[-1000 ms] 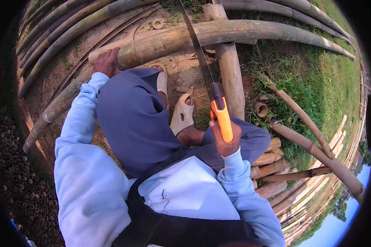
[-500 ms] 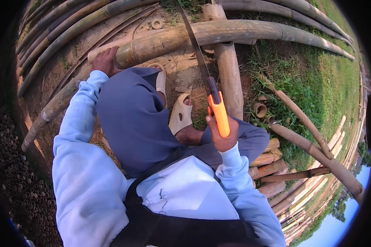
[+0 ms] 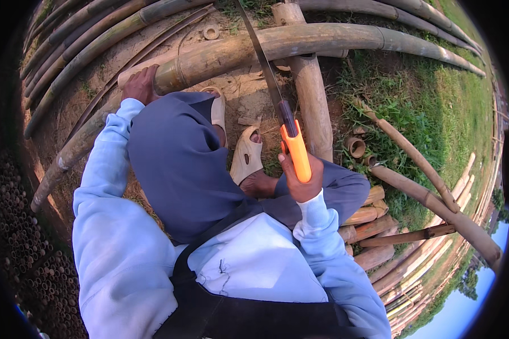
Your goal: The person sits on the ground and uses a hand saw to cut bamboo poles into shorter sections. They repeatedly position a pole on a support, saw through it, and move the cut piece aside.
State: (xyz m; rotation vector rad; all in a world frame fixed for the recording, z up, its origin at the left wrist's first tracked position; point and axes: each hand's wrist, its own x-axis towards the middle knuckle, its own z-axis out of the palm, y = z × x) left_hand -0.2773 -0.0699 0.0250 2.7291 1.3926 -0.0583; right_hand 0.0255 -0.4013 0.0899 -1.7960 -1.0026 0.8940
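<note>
A thick bamboo pole lies across the top of the view over another bamboo log. Near the pole's left end, my left hand is closed over it, the fingers partly hidden. My right hand grips the orange handle of a hand saw. The long dark blade rises from the handle and crosses the pole to the right of my left hand. Whether its teeth sit in a cut cannot be made out.
My bent knee is close beneath the pole, with a beige clog beside it. More bamboo poles lie at the upper left. Short bamboo pieces are piled at my right; stacked bamboo ends fill the lower left.
The saw and my right hand have shifted slightly up and left. My left hand stays on the pole, and the whole view has moved a little.
</note>
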